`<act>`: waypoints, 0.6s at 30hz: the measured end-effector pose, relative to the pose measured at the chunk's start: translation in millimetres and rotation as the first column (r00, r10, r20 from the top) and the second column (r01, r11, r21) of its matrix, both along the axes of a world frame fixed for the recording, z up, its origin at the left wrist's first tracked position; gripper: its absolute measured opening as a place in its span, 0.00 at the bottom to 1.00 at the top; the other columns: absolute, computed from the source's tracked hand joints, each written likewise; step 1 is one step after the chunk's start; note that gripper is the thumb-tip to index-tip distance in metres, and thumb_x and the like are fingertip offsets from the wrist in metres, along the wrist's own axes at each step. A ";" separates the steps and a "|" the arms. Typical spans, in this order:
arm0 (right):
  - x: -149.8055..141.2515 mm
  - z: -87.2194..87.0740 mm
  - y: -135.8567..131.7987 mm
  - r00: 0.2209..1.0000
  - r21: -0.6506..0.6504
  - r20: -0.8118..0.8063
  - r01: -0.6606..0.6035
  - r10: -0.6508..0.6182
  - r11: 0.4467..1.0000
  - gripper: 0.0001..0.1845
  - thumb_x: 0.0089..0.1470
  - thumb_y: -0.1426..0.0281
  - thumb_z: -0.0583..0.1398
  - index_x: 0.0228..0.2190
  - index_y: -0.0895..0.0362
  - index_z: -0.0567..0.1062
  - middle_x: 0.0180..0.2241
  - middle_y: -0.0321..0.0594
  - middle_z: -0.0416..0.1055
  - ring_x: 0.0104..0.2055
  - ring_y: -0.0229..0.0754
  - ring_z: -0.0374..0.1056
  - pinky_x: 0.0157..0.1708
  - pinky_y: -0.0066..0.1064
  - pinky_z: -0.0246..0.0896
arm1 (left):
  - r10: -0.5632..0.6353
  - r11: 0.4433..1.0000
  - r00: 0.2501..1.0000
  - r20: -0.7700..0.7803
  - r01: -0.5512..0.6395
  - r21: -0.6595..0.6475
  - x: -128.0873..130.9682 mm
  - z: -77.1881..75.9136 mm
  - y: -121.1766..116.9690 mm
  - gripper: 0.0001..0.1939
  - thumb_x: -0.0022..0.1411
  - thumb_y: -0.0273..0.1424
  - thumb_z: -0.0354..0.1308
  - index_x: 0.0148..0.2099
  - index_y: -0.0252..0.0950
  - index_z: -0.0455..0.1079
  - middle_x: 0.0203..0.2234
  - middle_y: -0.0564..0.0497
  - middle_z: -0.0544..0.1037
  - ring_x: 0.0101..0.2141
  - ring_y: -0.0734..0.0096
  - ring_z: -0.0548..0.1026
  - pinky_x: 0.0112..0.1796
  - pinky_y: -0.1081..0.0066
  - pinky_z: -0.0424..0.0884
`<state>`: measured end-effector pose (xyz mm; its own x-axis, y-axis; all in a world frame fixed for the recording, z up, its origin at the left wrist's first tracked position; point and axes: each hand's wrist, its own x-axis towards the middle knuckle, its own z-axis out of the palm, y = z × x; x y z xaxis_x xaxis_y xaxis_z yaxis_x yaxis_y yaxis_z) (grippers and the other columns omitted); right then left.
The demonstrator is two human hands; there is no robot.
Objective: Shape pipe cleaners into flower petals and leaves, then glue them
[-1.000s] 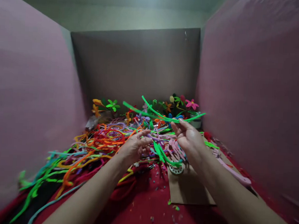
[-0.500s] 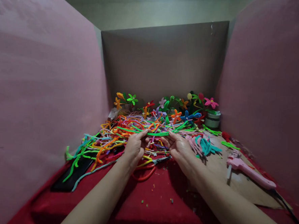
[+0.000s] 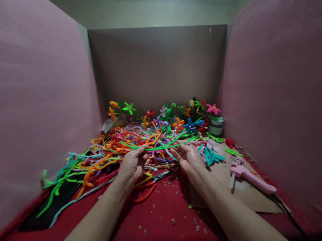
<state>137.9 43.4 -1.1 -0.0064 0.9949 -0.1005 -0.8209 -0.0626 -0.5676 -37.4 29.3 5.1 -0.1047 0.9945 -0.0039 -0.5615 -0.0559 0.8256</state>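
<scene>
Green pipe cleaners [image 3: 162, 147] stretch sideways above a tangled pile of coloured pipe cleaners [image 3: 127, 136]. My left hand [image 3: 132, 166] pinches them between thumb and forefinger near their left part. On the other side, my right hand [image 3: 190, 158] has its fingers extended and apart, with its fingertips by one green strand. Another green strand curves up freely past those fingertips. Below my hands, scissors [image 3: 146, 181] with red and yellow handles lie on the red cloth, blades pointing right.
Pipe-cleaner flowers [image 3: 189, 126] line the back, beside a pale round tub [image 3: 216, 126]. A pink glue gun [image 3: 252, 179] rests on cardboard [image 3: 219, 193] at right, near teal pieces [image 3: 210, 154]. A dark flat object [image 3: 43, 209] lies at left. Scraps dot the red cloth [image 3: 154, 229].
The view has swung slightly right. One green strand's right end has come away from my right fingers and now curves upward; those fingers look looser. My left hand keeps its pinch.
</scene>
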 end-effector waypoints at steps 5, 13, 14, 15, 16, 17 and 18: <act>4.3 -0.2 5.1 0.999 -0.056 0.038 0.000 0.002 0.998 0.06 0.47 0.79 0.57 0.22 0.58 0.69 0.16 0.35 0.69 0.21 0.36 0.69 0.30 0.32 0.71 | -0.057 0.998 0.998 -0.026 0.057 -0.014 -3.7 -0.1 0.5 0.05 0.44 0.25 0.63 0.26 0.30 0.69 0.14 0.57 0.63 0.14 0.83 0.61 0.14 0.79 0.58; 12.0 8.3 8.3 0.999 -0.100 0.036 -0.010 0.013 0.995 0.08 0.49 0.80 0.55 0.23 0.59 0.69 0.15 0.35 0.69 0.19 0.35 0.68 0.23 0.27 0.69 | -0.081 0.996 0.989 -0.120 0.077 -0.033 -2.8 -0.2 -0.8 0.06 0.47 0.27 0.62 0.28 0.27 0.71 0.14 0.55 0.66 0.13 0.84 0.60 0.13 0.80 0.57; 12.9 8.5 8.3 0.999 -0.102 0.033 -0.013 0.016 0.995 0.08 0.50 0.80 0.54 0.23 0.59 0.69 0.16 0.35 0.70 0.19 0.35 0.68 0.24 0.27 0.69 | -0.089 0.996 0.988 -0.125 0.085 -0.038 -2.7 0.3 -1.2 0.06 0.47 0.27 0.61 0.29 0.27 0.72 0.15 0.55 0.66 0.13 0.84 0.60 0.14 0.80 0.57; 13.5 8.4 8.2 0.999 -0.097 0.027 -0.019 0.022 0.995 0.08 0.50 0.80 0.54 0.23 0.59 0.69 0.17 0.36 0.71 0.20 0.35 0.68 0.24 0.28 0.69 | -0.101 0.994 0.986 -0.131 0.096 -0.044 -2.7 0.8 -1.8 0.06 0.47 0.27 0.61 0.29 0.27 0.72 0.15 0.55 0.66 0.13 0.84 0.60 0.14 0.80 0.58; 14.1 7.9 8.2 0.999 -0.086 0.024 -0.027 0.030 0.996 0.08 0.50 0.79 0.54 0.23 0.58 0.69 0.19 0.36 0.72 0.21 0.35 0.69 0.25 0.28 0.69 | -0.119 0.992 0.983 -0.139 0.113 -0.050 -2.7 1.5 -2.3 0.07 0.47 0.27 0.61 0.29 0.27 0.72 0.14 0.55 0.66 0.13 0.84 0.60 0.14 0.81 0.58; 14.6 7.0 8.5 0.999 -0.066 0.021 -0.041 0.043 0.997 0.08 0.51 0.79 0.54 0.24 0.58 0.69 0.21 0.37 0.73 0.22 0.35 0.70 0.26 0.28 0.70 | -0.136 0.990 0.980 -0.149 0.129 -0.057 -2.7 2.1 -2.9 0.07 0.48 0.27 0.61 0.30 0.27 0.72 0.14 0.55 0.66 0.13 0.85 0.60 0.14 0.81 0.58; 15.0 5.7 9.0 0.998 -0.039 0.020 -0.057 0.058 0.998 0.07 0.51 0.78 0.54 0.25 0.58 0.70 0.22 0.37 0.74 0.24 0.36 0.70 0.26 0.29 0.70 | -0.149 0.988 0.976 -0.158 0.140 -0.067 -2.7 2.5 -3.3 0.07 0.48 0.27 0.61 0.30 0.27 0.72 0.14 0.56 0.65 0.13 0.85 0.60 0.14 0.81 0.58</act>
